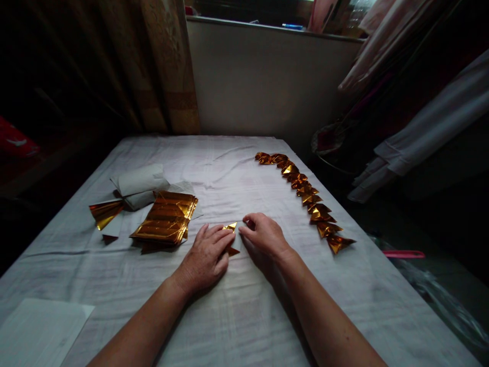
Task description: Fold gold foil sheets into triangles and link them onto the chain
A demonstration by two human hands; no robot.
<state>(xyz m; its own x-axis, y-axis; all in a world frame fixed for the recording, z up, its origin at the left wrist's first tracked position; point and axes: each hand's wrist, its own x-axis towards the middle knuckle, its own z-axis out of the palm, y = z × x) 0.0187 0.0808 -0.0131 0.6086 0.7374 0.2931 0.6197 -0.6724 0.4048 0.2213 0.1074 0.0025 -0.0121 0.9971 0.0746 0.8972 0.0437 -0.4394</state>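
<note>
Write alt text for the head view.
A person's left hand rests on a gold foil piece, right hand beside it, on a cloth-covered table. A stack of gold foil lies left; folded gold pieces form a row at right.

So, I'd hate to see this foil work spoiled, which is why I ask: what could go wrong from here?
The small foil piece lies partly under the left grip, so uneven pressure might crease it or shift it.
The gold stack sits close by with uneven edges; a sideways brush could spread it.
The row of folded foil pieces runs near the table's right edge, so a bump could knock some off.
</note>
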